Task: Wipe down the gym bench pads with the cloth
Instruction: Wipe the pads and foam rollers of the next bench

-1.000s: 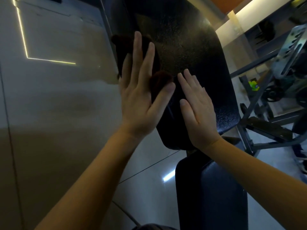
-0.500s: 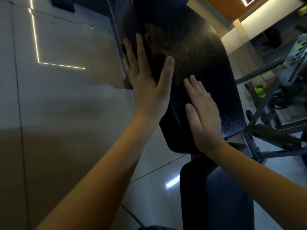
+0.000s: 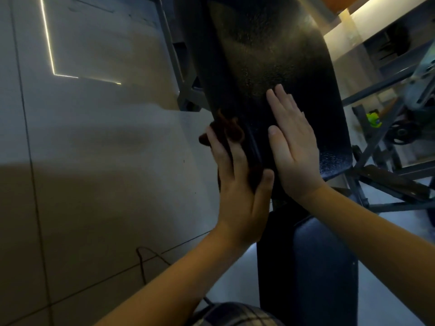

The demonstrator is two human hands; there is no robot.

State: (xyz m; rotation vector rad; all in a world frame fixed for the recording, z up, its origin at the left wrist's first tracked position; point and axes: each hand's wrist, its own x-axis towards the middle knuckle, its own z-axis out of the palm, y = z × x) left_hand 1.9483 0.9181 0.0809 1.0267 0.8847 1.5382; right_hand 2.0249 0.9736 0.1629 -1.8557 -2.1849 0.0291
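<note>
**Head view of an inclined gym bench, near to far.** At the bottom edge of the view, well below the back pad [image 3: 270, 55], a patch of plaid fabric [image 3: 235, 314] lies nearest the camera. The dark seat pad [image 3: 306, 267] sits just below the back pad's lower end.

The left hand [image 3: 237, 191] lies flat against the back pad's left side edge, near its lower end. Its fingers [image 3: 223, 158] are straight and close together, and the thumb is splayed out to the right. They press a dark brown cloth [image 3: 229, 130] against that edge. The cloth bunches out beyond the fingertips and touches the pad.

The right hand [image 3: 294, 156] rests palm-down on the back pad's front face, just right of the left hand. Its fingers [image 3: 284, 107] are straight and pressed together, with the thumb alongside. Above these fingertips the pad's black textured surface carries a dull sheen.

Left of the back pad spreads a pale tiled floor [image 3: 94, 161]. A thin dark cable [image 3: 140, 262] lies on it down-left of the pad, and an L-shaped line of reflected light [image 3: 49, 43] shows up-left. A grey steel frame [image 3: 186, 90] stands just behind the pad's left edge.

Right of and beyond the back pad are grey equipment bars [image 3: 376, 88], a green-yellow object [image 3: 373, 120] and a dark weight plate [image 3: 402, 132], all too blurred to detail.
</note>
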